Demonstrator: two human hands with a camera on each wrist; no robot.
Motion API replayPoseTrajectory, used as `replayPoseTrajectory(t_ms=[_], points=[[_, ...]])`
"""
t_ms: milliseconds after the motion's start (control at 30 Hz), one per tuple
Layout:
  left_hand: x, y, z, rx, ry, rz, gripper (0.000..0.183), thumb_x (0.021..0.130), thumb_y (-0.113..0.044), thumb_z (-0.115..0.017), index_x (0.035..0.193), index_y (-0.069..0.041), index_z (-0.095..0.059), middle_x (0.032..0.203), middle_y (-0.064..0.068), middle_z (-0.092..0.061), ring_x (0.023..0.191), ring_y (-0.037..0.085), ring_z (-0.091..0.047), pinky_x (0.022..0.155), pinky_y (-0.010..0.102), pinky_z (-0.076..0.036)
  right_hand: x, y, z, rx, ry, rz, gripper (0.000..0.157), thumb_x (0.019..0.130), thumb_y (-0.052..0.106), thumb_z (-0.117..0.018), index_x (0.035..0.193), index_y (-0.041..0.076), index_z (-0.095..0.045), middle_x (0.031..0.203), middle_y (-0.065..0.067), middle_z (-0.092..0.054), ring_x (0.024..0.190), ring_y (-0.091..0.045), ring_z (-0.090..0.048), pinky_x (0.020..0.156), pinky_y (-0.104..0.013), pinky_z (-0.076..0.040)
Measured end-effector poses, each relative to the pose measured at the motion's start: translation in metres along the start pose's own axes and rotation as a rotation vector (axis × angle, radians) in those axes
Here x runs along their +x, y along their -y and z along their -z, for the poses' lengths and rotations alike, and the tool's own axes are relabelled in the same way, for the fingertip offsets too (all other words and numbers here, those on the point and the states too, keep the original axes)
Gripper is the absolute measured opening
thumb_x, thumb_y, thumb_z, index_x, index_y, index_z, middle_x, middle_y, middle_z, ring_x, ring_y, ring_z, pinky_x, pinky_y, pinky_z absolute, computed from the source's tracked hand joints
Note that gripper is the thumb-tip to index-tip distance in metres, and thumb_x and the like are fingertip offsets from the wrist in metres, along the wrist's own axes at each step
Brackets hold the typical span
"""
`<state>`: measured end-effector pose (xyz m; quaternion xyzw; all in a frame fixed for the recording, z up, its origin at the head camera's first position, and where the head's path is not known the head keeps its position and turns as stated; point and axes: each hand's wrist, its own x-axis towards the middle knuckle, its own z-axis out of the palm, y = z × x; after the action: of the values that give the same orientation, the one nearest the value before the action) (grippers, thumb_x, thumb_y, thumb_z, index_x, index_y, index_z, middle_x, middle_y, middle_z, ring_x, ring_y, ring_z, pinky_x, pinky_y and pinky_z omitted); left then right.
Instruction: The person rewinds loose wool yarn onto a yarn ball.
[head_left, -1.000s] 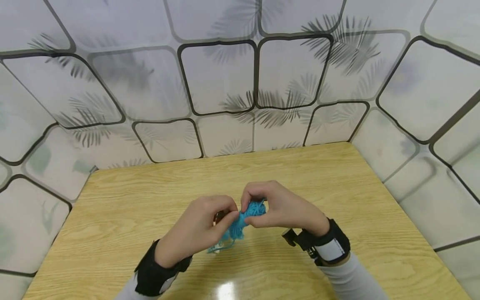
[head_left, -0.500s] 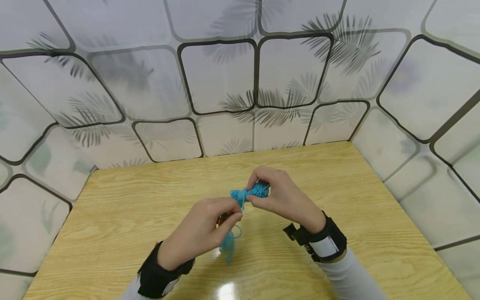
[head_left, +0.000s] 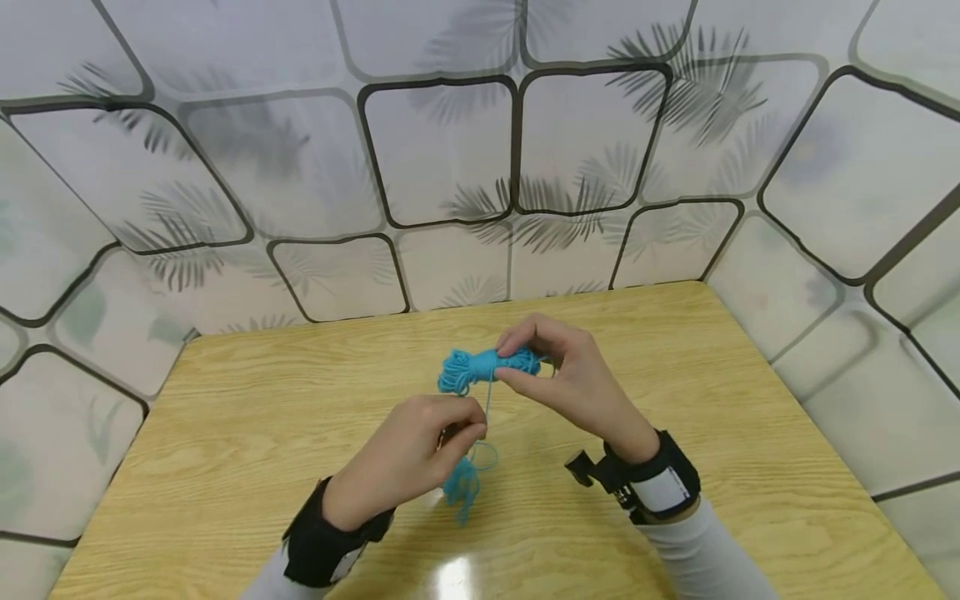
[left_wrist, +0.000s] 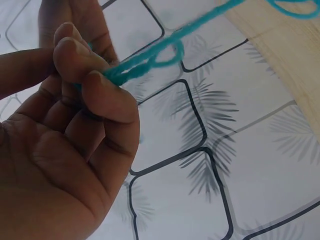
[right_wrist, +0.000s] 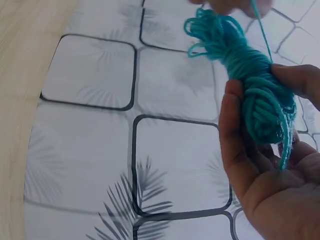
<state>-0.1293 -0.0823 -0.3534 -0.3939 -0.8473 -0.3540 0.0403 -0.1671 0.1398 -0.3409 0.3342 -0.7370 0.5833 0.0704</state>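
1. Wall (head_left: 442,158): pale, printed with dark-edged squares and leaves; 12 o'clock.
2. Table (head_left: 285,400): yellowish wood, below both hands.
3. Left hand (head_left: 408,443): thumb and fingertips pinched together on yarn strand (head_left: 489,405).
4. Right hand (head_left: 567,377): at 2 o'clock from left hand; thumb and fingers clamped on yarn bundle (head_left: 477,365).
5. Yarn bundle: blue, wrapped round its middle; 1 o'clock from left hand.
6. Loose yarn (head_left: 460,482): blue tangle, 4 o'clock from left hand.
7. Yarn strand: runs between bundle and left fingertips.

screened-off workspace | wood-grain table (head_left: 262,400) | leaf-patterned backdrop (head_left: 442,158) on three sides
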Motion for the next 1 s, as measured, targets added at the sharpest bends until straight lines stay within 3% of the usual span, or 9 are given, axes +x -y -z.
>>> replayPoseTrajectory(t_ms=[100, 300, 367, 500, 700, 1000], points=[[0.001, 0.003, -0.001, -0.017, 0.007, 0.030, 0.013, 0.095, -0.008, -0.063, 0.086, -0.015, -0.069, 0.069, -0.007, -0.059, 0.052, 0.003, -0.044, 0.048, 0.021, -0.039, 0.000, 0.003, 0.001, 0.085, 0.014, 0.012, 0.018, 0.085, -0.008, -0.071, 0.097, 0.003, -0.064, 0.106, -0.012, -0.064, 0.094, -0.024, -0.062, 0.079, -0.029, -0.055], [0.002, 0.008, -0.001, -0.003, -0.016, 0.002, 0.007, 0.092, -0.007, -0.067, 0.092, -0.011, -0.072, 0.078, -0.003, -0.068, 0.060, 0.004, -0.053, 0.053, 0.025, -0.049, 0.000, 0.004, 0.004, 0.261, 0.083, 0.072, 0.016, 0.084, -0.012, -0.069, 0.096, -0.004, -0.061, 0.107, -0.007, -0.063, 0.096, -0.028, -0.060, 0.079, -0.025, -0.055], [0.001, 0.009, 0.000, -0.008, -0.031, 0.013, 0.007, 0.091, -0.006, -0.069, 0.095, -0.010, -0.072, 0.080, -0.001, -0.072, 0.065, 0.004, -0.059, 0.057, 0.027, -0.054, 0.000, 0.004, 0.005, 0.316, 0.128, 0.094, 0.014, 0.085, -0.011, -0.069, 0.095, -0.006, -0.060, 0.106, -0.006, -0.063, 0.096, -0.029, -0.060, 0.078, -0.025, -0.056], [0.001, 0.011, 0.002, -0.046, -0.048, 0.045, 0.006, 0.090, -0.009, -0.070, 0.087, -0.013, -0.072, 0.073, -0.003, -0.067, 0.061, 0.004, -0.056, 0.055, 0.024, -0.051, -0.001, 0.005, 0.007, 0.369, 0.280, 0.079, 0.014, 0.086, -0.010, -0.068, 0.096, -0.004, -0.061, 0.104, -0.009, -0.064, 0.094, -0.030, -0.060, 0.079, -0.029, -0.056], [0.000, 0.010, 0.007, -0.041, -0.072, 0.006, 0.015, 0.092, -0.006, -0.068, 0.083, -0.017, -0.072, 0.072, -0.008, -0.064, 0.054, 0.004, -0.047, 0.047, 0.023, -0.043, -0.003, 0.009, 0.006, 0.291, 0.524, -0.048, 0.015, 0.091, -0.003, -0.066, 0.102, 0.007, -0.066, 0.100, -0.012, -0.066, 0.092, -0.027, -0.061, 0.084, -0.039, -0.054], [-0.002, 0.003, 0.011, -0.045, -0.079, -0.028, 0.016, 0.091, -0.008, -0.069, 0.082, -0.021, -0.069, 0.070, -0.009, -0.061, 0.056, 0.004, -0.047, 0.049, 0.023, -0.041, -0.005, 0.006, 0.007, 0.119, 0.568, -0.075, 0.009, 0.089, 0.009, -0.072, 0.096, 0.011, -0.067, 0.092, -0.005, -0.067, 0.078, -0.016, -0.057, 0.072, -0.031, -0.052]])
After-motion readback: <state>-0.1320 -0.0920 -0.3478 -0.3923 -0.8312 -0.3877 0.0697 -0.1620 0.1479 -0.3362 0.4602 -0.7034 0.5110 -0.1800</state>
